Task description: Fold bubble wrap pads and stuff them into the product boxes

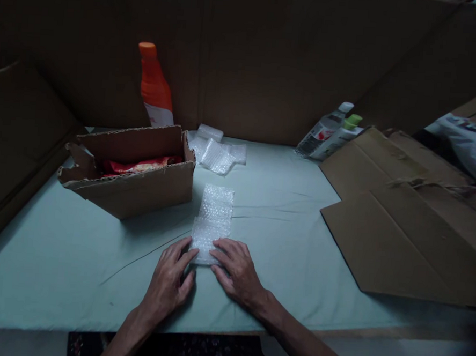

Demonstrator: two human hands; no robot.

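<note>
A strip of clear bubble wrap [216,203] lies on the pale green cloth, its near part doubled over into a layered flap. My left hand [171,273] rests at the left side of that near part, fingers apart and fingertips touching the edge. On the opposite side, my right hand [236,266] lies with its fingers spread and their tips on the wrap. Neither hand grips it. Whether anything lies inside the folded part, I cannot tell.
An open cardboard box [157,186] with a red packet [142,165] inside stands at left. Behind it is an orange bottle [157,90]. More bubble wrap [219,155] lies at the back. A clear bottle [323,130] leans at back right, near flattened cardboard [415,242].
</note>
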